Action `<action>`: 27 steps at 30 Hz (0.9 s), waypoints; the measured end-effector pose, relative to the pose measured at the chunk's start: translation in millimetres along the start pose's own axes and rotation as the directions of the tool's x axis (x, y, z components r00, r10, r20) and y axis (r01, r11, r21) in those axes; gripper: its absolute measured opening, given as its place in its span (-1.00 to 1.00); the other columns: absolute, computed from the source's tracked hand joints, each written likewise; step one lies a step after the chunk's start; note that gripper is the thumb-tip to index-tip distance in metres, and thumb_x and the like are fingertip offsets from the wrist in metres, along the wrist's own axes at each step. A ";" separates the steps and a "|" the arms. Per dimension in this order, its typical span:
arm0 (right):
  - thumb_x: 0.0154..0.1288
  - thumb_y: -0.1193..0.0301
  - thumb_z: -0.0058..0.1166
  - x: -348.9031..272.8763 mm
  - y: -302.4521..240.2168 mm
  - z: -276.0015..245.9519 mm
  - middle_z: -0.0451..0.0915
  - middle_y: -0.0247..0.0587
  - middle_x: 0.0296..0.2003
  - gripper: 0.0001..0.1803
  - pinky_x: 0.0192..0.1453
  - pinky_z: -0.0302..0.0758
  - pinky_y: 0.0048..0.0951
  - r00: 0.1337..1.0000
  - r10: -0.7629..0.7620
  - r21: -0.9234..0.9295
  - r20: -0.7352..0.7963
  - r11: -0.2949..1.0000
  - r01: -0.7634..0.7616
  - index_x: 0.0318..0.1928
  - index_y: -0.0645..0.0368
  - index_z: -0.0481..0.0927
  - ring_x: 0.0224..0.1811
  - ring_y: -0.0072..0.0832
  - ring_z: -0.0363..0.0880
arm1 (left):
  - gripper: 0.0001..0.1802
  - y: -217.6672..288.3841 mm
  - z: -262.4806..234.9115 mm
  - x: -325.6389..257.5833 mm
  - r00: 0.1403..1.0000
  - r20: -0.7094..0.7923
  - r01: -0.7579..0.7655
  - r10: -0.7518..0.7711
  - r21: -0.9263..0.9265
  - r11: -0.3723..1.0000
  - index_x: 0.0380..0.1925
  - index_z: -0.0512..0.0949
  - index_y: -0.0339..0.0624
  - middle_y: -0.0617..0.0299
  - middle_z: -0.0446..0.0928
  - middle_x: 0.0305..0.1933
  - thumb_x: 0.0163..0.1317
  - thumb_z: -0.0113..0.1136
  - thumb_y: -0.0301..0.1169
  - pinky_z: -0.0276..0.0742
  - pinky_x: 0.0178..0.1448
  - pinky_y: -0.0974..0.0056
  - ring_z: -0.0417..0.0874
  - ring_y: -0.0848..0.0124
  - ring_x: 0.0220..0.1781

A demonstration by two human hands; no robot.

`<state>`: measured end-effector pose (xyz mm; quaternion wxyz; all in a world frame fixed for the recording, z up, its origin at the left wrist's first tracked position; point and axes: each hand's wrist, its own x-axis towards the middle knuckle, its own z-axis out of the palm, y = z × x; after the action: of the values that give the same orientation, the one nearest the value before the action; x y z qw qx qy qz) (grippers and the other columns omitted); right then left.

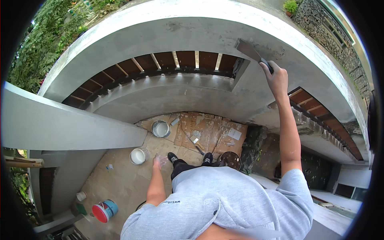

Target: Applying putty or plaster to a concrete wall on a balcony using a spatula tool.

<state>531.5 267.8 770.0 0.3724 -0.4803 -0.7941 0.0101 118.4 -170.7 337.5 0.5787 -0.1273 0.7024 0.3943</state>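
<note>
My right hand (276, 78) is raised and closed around the dark handle of a putty knife (249, 50). The knife's wide metal blade lies against the grey plastered wall (192, 34), beside a patch of darker stains. Lower down, my left hand (161, 160) hangs near my left foot with its fingers apart, whitened by paint or putty and holding nothing. Closest to it stands a bucket of white paint or putty (138, 156) on the tiled floor. A second bucket (161, 129), with greyish-white contents, sits farther off by the foot of the wall.
Flattened cardboard (187, 138) covers the floor ahead, with a paintbrush (197, 141) on it. A dark round container (230, 160) is beside my right foot. A blue and red bucket (105, 211) stands behind on the left. Slatted openings (186, 60) cut through the curved wall.
</note>
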 end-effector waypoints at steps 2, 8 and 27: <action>0.25 0.12 0.16 15.1 -9.9 19.0 0.58 0.02 -0.56 -0.65 -0.42 0.50 -0.23 0.997 -0.072 -0.123 -0.035 0.990 0.068 -0.36 0.20 0.64 -0.51 -0.08 0.60 | -0.33 1.0 -11.2 13.1 1.000 -0.006 -0.008 0.007 -0.116 0.993 0.27 0.27 -0.09 0.08 0.58 -0.01 0.39 -0.36 0.14 0.43 -0.11 0.21 0.60 0.23 -0.08; 0.25 0.09 0.14 25.9 -40.5 22.6 0.57 0.07 -0.54 -0.61 -0.39 0.49 -0.17 0.999 -0.044 -0.067 0.015 0.997 0.045 -0.35 0.22 0.62 -0.46 0.00 0.58 | -0.36 -9.8 -40.7 37.0 0.999 -0.049 -0.021 0.010 -0.243 0.970 0.18 0.33 -0.09 0.10 0.59 -0.10 0.38 -0.32 0.15 0.45 -0.16 0.20 0.61 0.24 -0.15; 0.38 0.26 0.08 -27.0 -128.4 58.8 0.28 -0.52 -0.71 -0.68 -0.58 0.14 -0.62 0.994 0.110 -0.051 0.009 0.993 -0.109 -0.42 0.25 0.60 -0.65 -0.78 0.18 | -0.34 163.1 -177.6 64.0 0.963 -0.098 -0.271 0.253 -0.311 0.911 0.14 0.36 -0.27 0.00 0.60 -0.12 0.39 -0.23 0.11 0.48 -0.16 0.22 0.63 0.24 -0.20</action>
<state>406.2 198.0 759.8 0.3545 -0.5321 -0.7688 0.0133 -130.8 -170.4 348.8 0.4724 -0.1355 0.6553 0.5736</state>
